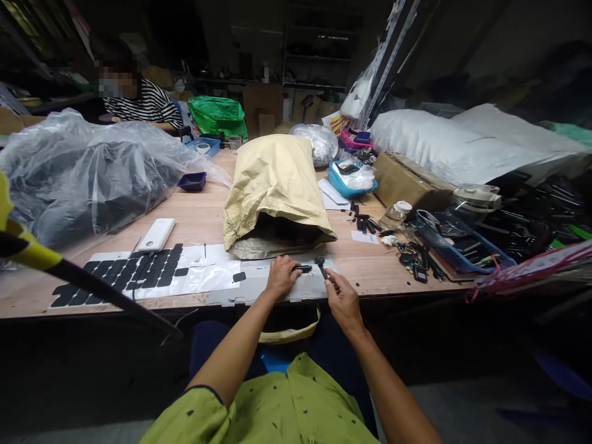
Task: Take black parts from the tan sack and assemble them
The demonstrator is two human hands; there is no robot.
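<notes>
My left hand (281, 277) is closed on a short black part (303, 269) over the grey board (250, 290) at the table's front edge. To its right, my right hand (341, 296) grips a black tool-like piece (320, 265) with a round head, held upright at a slant. Just beyond both hands lies a yellow woven sack (277, 179), its dark mouth facing me; what is inside is too dark to tell. White sheets with black adhesive-like pads (161, 271) lie to the left of my left hand.
A white device (157, 235) and clear plastic bag (92, 172) are on the left. Rightward are small black parts (365, 223), a jar (395, 216), a cardboard box (409, 179) and a blue tray (462, 246). A person in stripes (157, 105) sits at the back left.
</notes>
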